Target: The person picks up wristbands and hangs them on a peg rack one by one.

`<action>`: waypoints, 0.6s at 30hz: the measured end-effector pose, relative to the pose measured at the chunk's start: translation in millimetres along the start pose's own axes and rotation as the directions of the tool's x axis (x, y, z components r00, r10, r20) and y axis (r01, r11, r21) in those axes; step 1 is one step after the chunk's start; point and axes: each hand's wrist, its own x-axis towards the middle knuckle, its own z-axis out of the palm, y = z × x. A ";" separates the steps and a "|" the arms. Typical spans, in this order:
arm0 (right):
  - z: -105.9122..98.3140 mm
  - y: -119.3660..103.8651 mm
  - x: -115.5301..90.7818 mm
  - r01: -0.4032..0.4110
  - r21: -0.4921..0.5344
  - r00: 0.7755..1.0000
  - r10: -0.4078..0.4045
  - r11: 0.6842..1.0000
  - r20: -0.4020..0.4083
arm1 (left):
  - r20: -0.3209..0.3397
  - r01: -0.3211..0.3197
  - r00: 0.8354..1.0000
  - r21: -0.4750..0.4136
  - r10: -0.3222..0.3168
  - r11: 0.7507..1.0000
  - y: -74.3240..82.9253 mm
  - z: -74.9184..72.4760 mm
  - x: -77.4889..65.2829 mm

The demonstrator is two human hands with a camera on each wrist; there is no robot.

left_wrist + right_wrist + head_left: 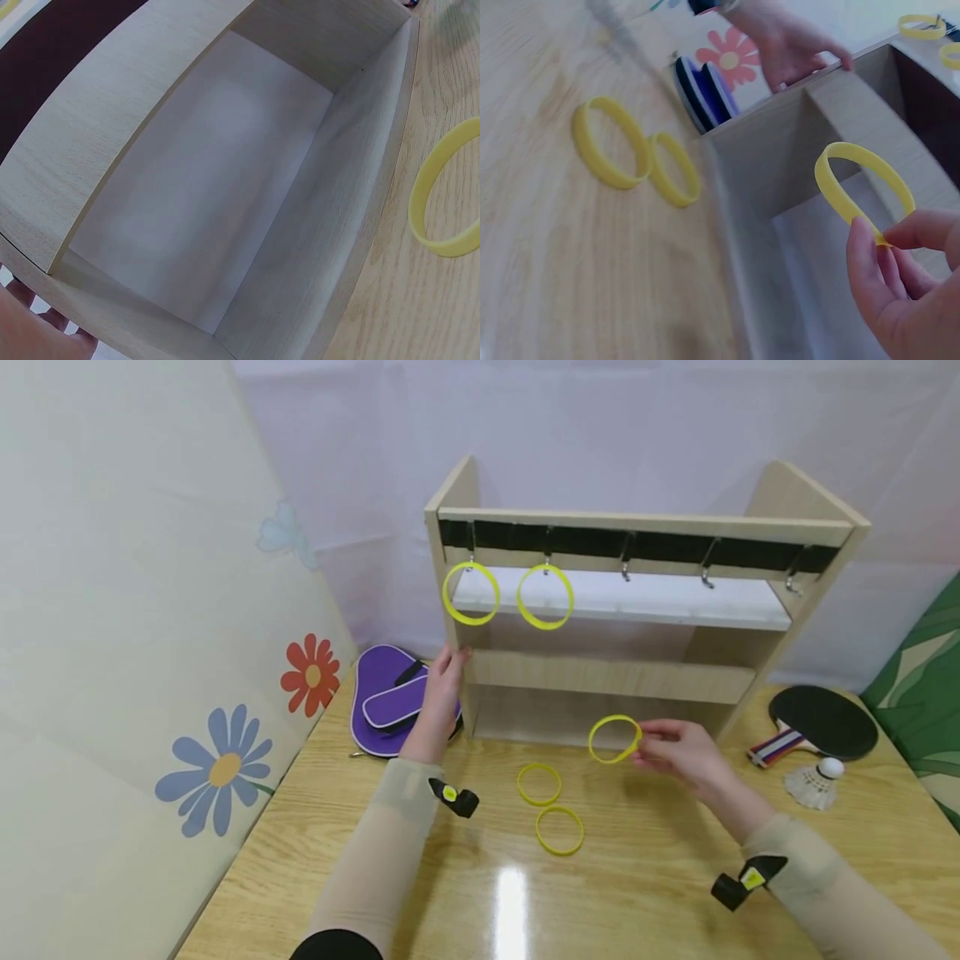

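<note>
My right hand (pixel 682 753) pinches a thin yellow ring (pixel 615 718) between thumb and fingers, in front of the wooden shelf's (pixel 607 677) lower compartment. In the right wrist view the held ring (pixel 826 180) stands upright, tilted. My left hand (pixel 441 687) grips the left side panel of the shelf, fingertips at its front edge; the left wrist view shows fingers (pixel 56 319) along the panel's outer face. Two yellow rings, a left one (pixel 472 621) and a right one (pixel 545 626), hang from the two leftmost hooks. Another two, one farther (pixel 519 785) and one nearer (pixel 558 852), lie flat on the table.
Three bare metal hooks, including a middle one (pixel 626 560), hang along the black strip (pixel 585 542). A purple case (pixel 382 672) lies left of the shelf. A black table tennis bat (pixel 825 718) and a shuttlecock (pixel 812 787) are at right on the wooden table (pixel 637 893).
</note>
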 end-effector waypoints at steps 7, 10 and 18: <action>3.4 -21.3 -8.5 0.061 0.019 0.998 -0.061 0.998 -0.013 | -0.002 0.006 1.000 0.002 -0.006 1.000 1.1 0.3 -0.8; 5.6 -30.5 -12.7 0.078 0.045 0.997 -0.077 0.996 -0.020 | 0.003 0.003 1.000 0.002 -0.003 1.000 1.5 0.2 -1.8; 10.5 -52.5 -20.0 0.085 0.047 0.995 -0.083 0.995 -0.055 | 0.011 -0.006 1.000 0.001 0.006 1.000 1.1 0.2 -2.3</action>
